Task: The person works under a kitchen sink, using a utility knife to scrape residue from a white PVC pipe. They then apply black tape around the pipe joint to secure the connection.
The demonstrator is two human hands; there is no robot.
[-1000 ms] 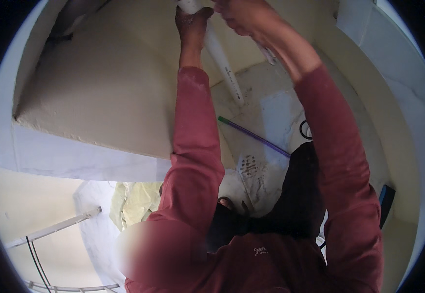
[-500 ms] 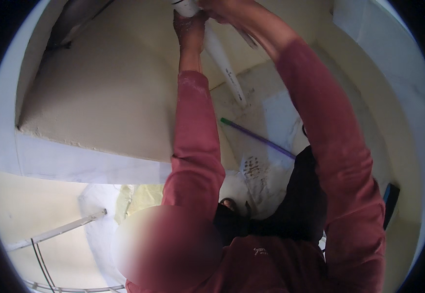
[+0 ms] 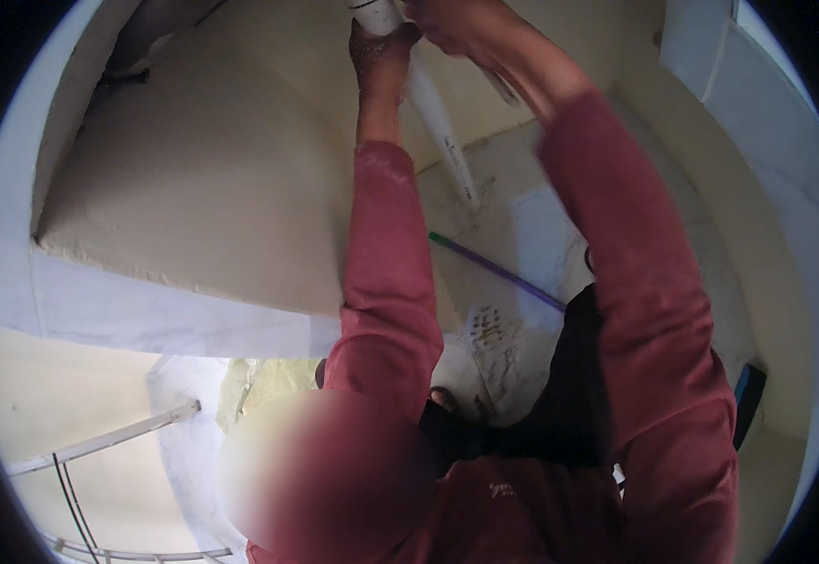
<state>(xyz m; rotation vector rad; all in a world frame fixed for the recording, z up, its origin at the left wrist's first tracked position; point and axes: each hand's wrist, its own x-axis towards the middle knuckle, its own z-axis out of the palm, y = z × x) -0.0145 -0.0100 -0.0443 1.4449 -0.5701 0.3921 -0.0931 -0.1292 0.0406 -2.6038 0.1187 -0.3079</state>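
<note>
A white pipe [image 3: 440, 122] stood in front of the person, its upper part in the left hand [image 3: 380, 61] and running out of sight just beyond that grip. Its long axis went from the grip down to the floor [image 3: 534, 169], slanting a little to the person's right. The lower end pointed at the marble there, though I couldn't tell whether it touched. A dark ring circled the pipe just past the left hand, which was wrapped firmly around it.

Close against the grip on its right was the right hand [image 3: 454, 23], blurred and partly cut off; I couldn't tell whether it was clenched on the pipe or on something else. A slim, pale thing [image 3: 504, 88] showed beneath that wrist, too unclear to name.

Below the grip, near the pipe's foot, a purple stick [image 3: 504, 260] with a green tip lay slantwise on the marble, its green end towards the pipe. Some dark smudges [image 3: 487, 326] marked the floor just below the stick. To the left of the grip spread a broad cream wall [image 3: 212, 169]. Well below and left of it lay a crumpled yellowish sheet [image 3: 273, 383], with a pale bar [image 3: 113, 439] farther left.
</note>
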